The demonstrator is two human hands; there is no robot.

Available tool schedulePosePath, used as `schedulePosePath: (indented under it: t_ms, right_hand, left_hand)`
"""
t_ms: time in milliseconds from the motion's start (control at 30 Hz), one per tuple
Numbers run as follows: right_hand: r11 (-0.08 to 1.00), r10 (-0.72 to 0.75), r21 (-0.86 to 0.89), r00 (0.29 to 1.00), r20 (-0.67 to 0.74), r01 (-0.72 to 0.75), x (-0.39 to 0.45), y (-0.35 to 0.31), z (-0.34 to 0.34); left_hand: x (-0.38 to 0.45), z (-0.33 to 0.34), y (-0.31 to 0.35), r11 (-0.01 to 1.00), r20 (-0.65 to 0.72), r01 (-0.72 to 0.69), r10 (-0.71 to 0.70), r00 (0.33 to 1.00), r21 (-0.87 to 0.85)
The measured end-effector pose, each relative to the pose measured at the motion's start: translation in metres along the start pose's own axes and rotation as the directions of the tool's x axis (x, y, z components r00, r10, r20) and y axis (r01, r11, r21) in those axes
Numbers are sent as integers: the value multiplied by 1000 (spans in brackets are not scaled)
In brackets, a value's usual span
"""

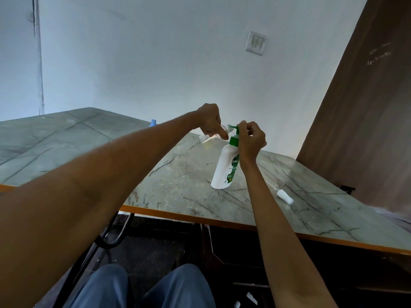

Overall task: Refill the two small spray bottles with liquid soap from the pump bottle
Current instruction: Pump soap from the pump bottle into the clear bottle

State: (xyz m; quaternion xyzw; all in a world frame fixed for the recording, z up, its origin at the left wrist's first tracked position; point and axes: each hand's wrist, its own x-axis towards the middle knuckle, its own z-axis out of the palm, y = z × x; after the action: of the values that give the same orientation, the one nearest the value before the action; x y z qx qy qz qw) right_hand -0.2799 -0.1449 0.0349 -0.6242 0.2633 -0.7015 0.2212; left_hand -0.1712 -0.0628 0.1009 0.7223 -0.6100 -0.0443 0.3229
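A white pump bottle (223,168) with a green pump head stands upright on the marbled table (182,181). My right hand (252,138) grips the green pump head from the right. My left hand (210,121) pinches a small clear spray bottle (226,128) and holds its mouth against the pump's nozzle. Just left of that, another small clear bottle (208,138) lies on the table, partly hidden by my left hand. A white spray cap with a thin dip tube (284,196) lies on the table to the right of the pump bottle.
A small blue object (153,122) sits at the table's far edge behind my left forearm. A brown wooden panel (360,121) rises along the table's right side. The orange-trimmed front edge (178,215) runs above my knees. A white wall stands close behind.
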Motion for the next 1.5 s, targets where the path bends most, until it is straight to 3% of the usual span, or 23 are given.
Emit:
schedulePosePath:
  t_ms: [567, 1500]
  right_hand:
    - [1000, -24, 13, 999, 42, 23, 1, 7, -5]
    - [1000, 12, 4, 996, 83, -12, 1, 0, -7]
  left_hand:
    - [2, 1, 0, 979, -29, -77, 84, 996, 187]
    - [1, -3, 4, 975, -15, -77, 82, 997, 209]
